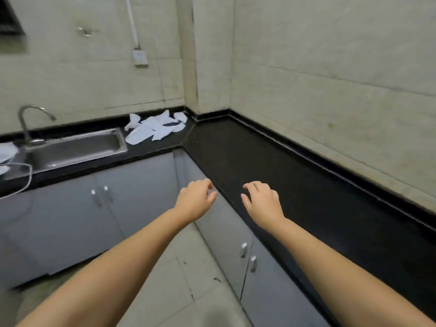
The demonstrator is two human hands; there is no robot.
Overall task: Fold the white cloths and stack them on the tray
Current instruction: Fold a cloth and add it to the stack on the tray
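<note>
A loose heap of white cloths (154, 128) lies on the black counter (259, 161) in the far corner, just right of the sink. Both my arms stretch forward. My left hand (197, 200) hangs in the air beside the counter's front edge, fingers loosely curled, holding nothing. My right hand (262, 199) hovers over the counter's front edge, fingers also loosely curled and empty. Both hands are far from the cloths. At the left edge sits a clear tray (26, 178) with more white cloth (7, 152) beside it.
A steel sink (75, 149) with a curved tap (26, 121) is set into the left counter. Grey cabinet doors (132, 192) run below both counters. Tiled walls close the corner, with a socket (140, 57) on the left wall. Pale floor tiles lie below.
</note>
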